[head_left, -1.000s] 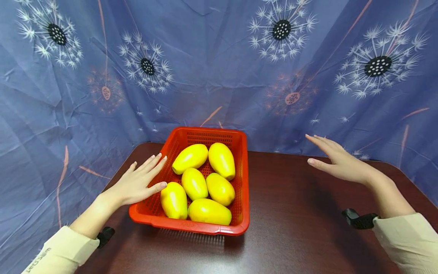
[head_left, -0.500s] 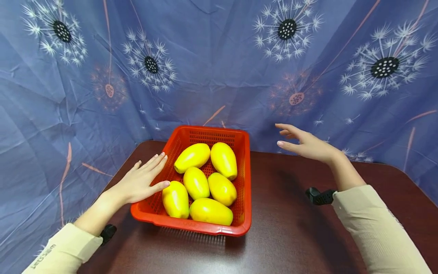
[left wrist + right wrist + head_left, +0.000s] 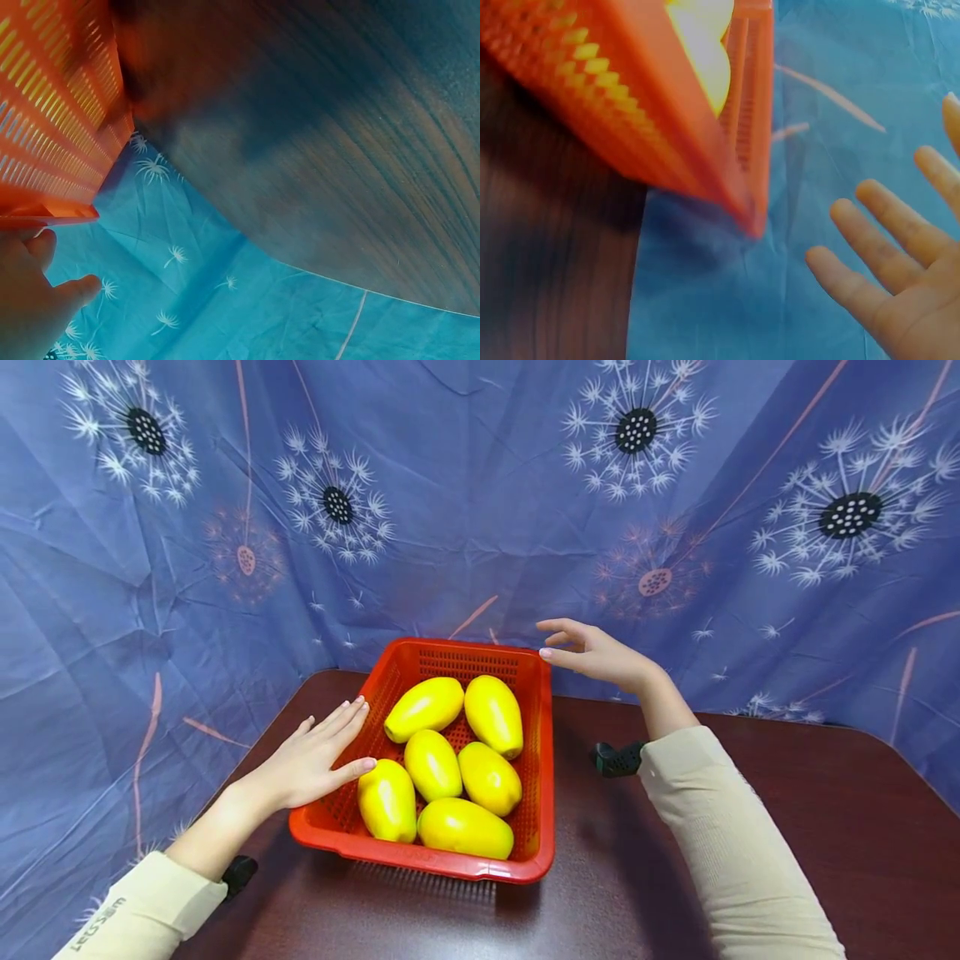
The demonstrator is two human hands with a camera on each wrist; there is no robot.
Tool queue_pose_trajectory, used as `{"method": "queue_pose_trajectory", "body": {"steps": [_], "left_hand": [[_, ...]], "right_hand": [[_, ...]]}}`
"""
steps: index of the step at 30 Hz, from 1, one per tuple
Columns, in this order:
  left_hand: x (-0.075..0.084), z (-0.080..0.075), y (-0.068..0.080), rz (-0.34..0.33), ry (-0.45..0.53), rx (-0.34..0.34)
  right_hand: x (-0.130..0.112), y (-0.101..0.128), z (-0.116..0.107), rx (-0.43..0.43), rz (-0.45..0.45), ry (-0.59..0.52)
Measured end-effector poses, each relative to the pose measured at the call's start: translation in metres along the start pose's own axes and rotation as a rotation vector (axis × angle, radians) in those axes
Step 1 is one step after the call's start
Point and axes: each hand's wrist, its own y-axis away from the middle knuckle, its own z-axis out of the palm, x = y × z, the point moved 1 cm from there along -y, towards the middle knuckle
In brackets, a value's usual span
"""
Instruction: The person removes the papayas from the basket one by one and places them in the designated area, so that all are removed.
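From my remote seat I log a basket [image 3: 534,814] standing on the table [image 3: 750,810], left of the table's middle and toward its far edge, with a cloth backdrop [image 3: 465,510] hanging behind it. In the basket lie six mangoes [image 3: 433,763]: two side by side at the back, two in the middle, two at the front. The left hand [image 3: 311,762] lies against the basket's left rim; the right hand [image 3: 592,652] sits above the far right corner, apparently not touching it.
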Motion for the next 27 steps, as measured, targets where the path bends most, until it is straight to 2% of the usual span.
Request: {"method": "queue_pose_trajectory", "body": {"steps": [6, 11, 16, 20, 23, 27], "left_hand": [[-0.003, 0.002, 0.001, -0.007, -0.016, -0.013], [-0.004, 0.002, 0.001, 0.000, -0.006, -0.012], [-0.003, 0.002, 0.003, -0.016, 0.099, -0.007], [-0.005, 0.004, 0.005, -0.077, 0.223, -0.004], [-0.008, 0.006, 0.006, -0.108, 0.299, 0.034], [-0.009, 0.007, 0.007, -0.105, 0.335, 0.106]], "right_hand": [[-0.003, -0.022, 0.017, -0.017, 0.035, -0.124], [-0.009, -0.035, 0.030, -0.009, 0.098, -0.166], [-0.011, -0.046, 0.045, -0.006, 0.171, -0.197], [-0.008, -0.054, 0.056, -0.010, 0.220, -0.206], [-0.004, -0.058, 0.063, -0.006, 0.261, -0.196], [0.001, -0.062, 0.069, 0.009, 0.321, -0.178]]}}
